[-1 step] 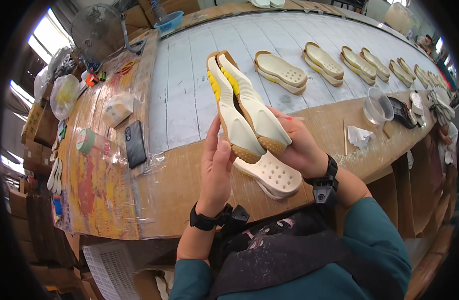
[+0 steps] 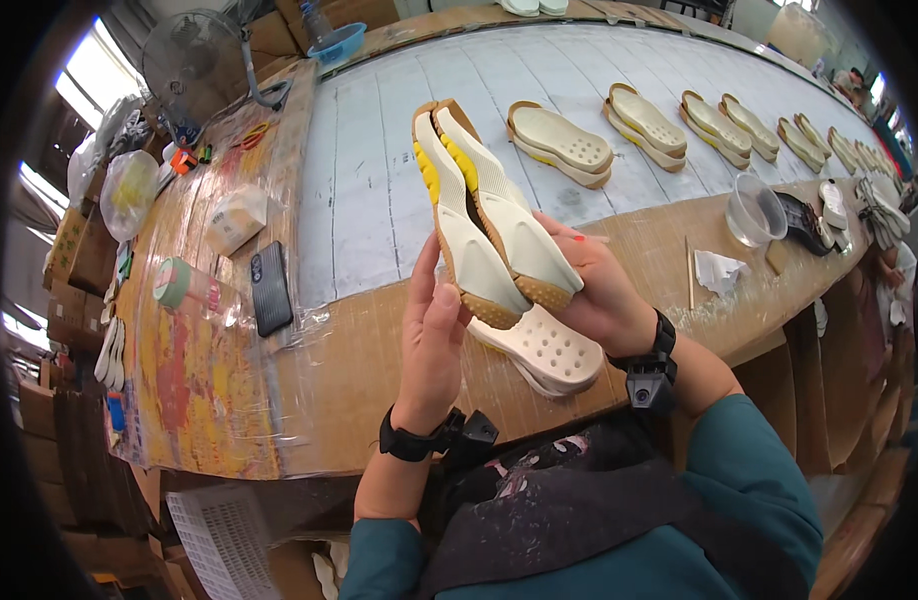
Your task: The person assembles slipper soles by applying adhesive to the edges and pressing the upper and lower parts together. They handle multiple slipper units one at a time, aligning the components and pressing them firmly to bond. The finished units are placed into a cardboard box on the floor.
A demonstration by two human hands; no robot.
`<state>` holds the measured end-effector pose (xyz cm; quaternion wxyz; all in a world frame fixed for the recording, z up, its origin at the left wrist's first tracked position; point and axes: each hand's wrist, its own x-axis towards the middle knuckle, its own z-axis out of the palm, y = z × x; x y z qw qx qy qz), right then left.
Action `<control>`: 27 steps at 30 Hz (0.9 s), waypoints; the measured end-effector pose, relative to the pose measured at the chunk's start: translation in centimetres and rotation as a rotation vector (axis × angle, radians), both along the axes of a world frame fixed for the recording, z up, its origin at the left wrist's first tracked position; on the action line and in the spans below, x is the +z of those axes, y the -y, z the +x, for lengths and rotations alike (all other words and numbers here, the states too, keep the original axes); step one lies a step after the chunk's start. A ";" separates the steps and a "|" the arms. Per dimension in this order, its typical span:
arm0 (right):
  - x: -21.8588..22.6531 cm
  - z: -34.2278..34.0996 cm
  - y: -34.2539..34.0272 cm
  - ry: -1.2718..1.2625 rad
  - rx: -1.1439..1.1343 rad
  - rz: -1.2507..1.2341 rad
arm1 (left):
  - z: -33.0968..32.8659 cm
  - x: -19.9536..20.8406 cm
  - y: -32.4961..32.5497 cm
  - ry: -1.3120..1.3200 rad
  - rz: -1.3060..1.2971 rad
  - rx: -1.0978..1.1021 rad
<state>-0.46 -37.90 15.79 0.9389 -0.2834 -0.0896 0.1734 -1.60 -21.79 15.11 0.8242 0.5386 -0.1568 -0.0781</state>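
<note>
A pair of cream shoe soles point(image 2: 519, 235) is raised side by side on edge above the near side of the table, with tan bottoms and yellow patches showing. My left hand point(image 2: 431, 345) grips the left sole near its lower end, thumb along its side. Around the right sole's lower end closes my right hand point(image 2: 607, 295), its farther fingers partly hidden. Beneath the pair, another cream sole point(image 2: 554, 350) with small holes lies on the cardboard edge, partly covered by the held soles and my right hand.
Several sole pairs point(image 2: 561, 138) stand in a row across the pale tabletop point(image 2: 369, 150) toward the right. A clear plastic cup point(image 2: 756, 212), crumpled paper point(image 2: 719, 272) and a thin stick point(image 2: 690, 275) lie right. At left are a phone point(image 2: 270, 290), a green-lidded jar point(image 2: 184, 284) and a fan point(image 2: 191, 65).
</note>
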 end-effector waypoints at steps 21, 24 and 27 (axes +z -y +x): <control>-1.5 -4.0 2.0 0.201 -0.239 -0.360 | -3.0 -1.2 -0.8 0.208 0.120 -0.038; -0.9 -4.1 1.9 0.471 -0.327 -0.719 | -3.3 -0.3 1.2 0.004 -0.074 0.113; 1.3 -4.7 0.8 0.647 -0.315 -0.667 | -2.7 -0.6 0.8 -0.244 -0.285 0.039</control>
